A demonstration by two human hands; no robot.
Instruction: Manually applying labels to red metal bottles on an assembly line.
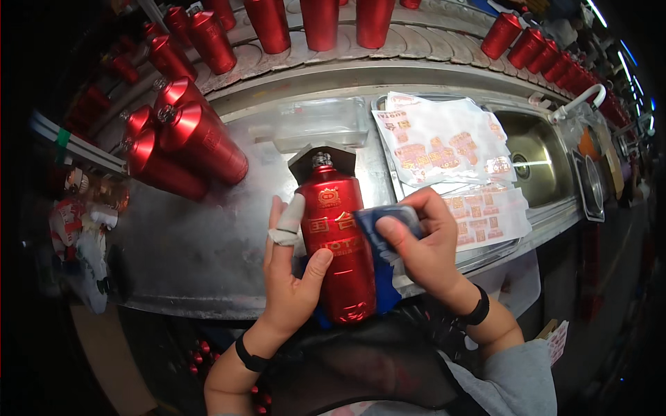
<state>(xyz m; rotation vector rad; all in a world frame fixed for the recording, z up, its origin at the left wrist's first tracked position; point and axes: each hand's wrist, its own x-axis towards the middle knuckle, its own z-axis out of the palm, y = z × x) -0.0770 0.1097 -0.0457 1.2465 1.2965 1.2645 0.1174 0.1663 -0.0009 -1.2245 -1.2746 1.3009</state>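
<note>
A glossy red bottle point(343, 277) with gold lettering lies in front of me, its neck pointing away toward a dark angular holder point(303, 163). My left hand point(286, 270) steadies its left side, thumb across the front and fingers along the edge. White wrapping covers one of those fingers. In my right hand point(431, 243), pinched between thumb and fingers, is a dark blue folded pad point(397, 220); its material is unclear. The pad's edge meets the bottle's right side beside the lettering. Under the bottle, blue material point(386, 288) shows.
Several red bottles point(201, 142) stand grouped at left on the metal worktop point(201, 256). Printed transfer sheets point(444, 149) lie on a tray at right, beside a sink point(534, 163) with a white faucet point(586, 100). More red bottles point(320, 24) line a slatted conveyor point(423, 43) behind.
</note>
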